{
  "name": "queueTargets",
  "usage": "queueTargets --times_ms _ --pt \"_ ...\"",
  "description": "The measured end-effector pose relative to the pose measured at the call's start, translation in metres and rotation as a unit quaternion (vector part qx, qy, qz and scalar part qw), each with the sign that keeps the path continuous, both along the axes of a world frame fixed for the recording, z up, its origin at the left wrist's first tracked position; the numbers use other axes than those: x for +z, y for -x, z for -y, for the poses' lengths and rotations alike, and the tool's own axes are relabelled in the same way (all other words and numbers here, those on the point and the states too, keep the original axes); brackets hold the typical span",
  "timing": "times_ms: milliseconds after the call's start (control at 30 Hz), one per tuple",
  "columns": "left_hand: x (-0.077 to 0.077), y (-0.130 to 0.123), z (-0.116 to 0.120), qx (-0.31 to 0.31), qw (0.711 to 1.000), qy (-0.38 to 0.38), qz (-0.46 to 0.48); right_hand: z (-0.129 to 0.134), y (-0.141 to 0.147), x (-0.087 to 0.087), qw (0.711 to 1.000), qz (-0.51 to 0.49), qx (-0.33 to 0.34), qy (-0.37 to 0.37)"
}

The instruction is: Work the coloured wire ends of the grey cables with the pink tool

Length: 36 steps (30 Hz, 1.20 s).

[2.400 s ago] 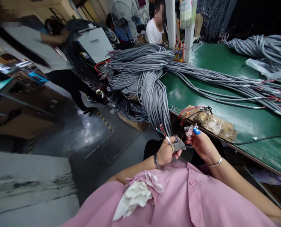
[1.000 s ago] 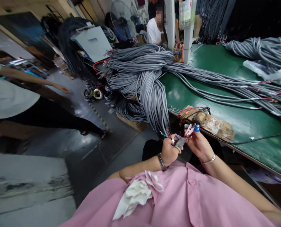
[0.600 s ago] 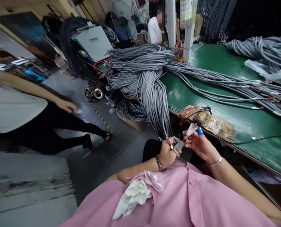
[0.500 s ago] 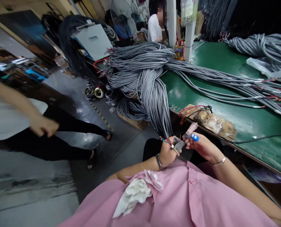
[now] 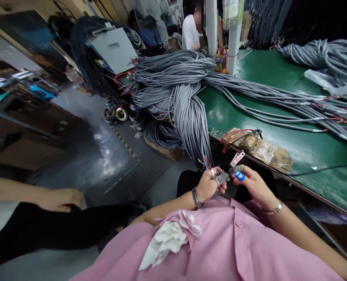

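My left hand (image 5: pixel 209 186) is closed around the end of a grey cable, and its thin coloured wires (image 5: pixel 206 164) stick out above the fingers. A grey cover sits on the left thumb. Close by on the right, my right hand (image 5: pixel 251 183) has its thumb and index finger pinched together, with a blue cover on the thumb and a grey one on the index finger. A small pink two-armed tool (image 5: pixel 237 159) juts up from behind those fingers; its lower end is hidden. The two hands are slightly apart, above my lap.
A thick bundle of grey cables (image 5: pixel 191 113) hangs over the edge of the green table (image 5: pixel 267 74). A taped wooden block (image 5: pixel 267 152) with a black cord lies at the near edge. A person's hand (image 5: pixel 59 199) passes on the left. Another person (image 5: pixel 190 33) sits behind.
My right hand has drawn slightly away from the left, and the pink tool has turned more upright. The passing person has come nearer at the lower left.
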State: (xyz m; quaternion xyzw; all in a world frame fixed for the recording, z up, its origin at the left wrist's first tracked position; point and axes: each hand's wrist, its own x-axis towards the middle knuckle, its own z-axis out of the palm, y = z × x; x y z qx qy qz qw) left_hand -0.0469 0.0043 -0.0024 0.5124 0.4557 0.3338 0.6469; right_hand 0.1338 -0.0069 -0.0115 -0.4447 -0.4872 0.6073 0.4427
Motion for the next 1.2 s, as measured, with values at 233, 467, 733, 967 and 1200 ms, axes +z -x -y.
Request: queueTargets --times_ms 233,467,733,967,1200 --pt "-0.002 -0.001 0.001 -0.003 1.0 -0.007 0.014 0.007 0.017 0.0 0.997 -0.044 -0.062 0.012" --pt "0.001 0.012 0.002 -0.103 0.994 0.022 0.012 0.001 0.027 0.006 0.996 -0.078 -0.006 0.049" --pt "-0.001 0.017 0.006 -0.015 0.999 -0.014 0.027 -0.01 0.036 -0.006 0.967 -0.183 -0.014 0.178" --pt "-0.008 0.013 0.008 0.038 0.997 -0.059 -0.01 0.002 0.03 -0.003 0.991 -0.091 -0.024 0.091" --pt "-0.009 0.013 0.009 0.041 0.997 -0.057 -0.011 0.001 0.033 -0.005 0.993 -0.064 -0.048 0.084"
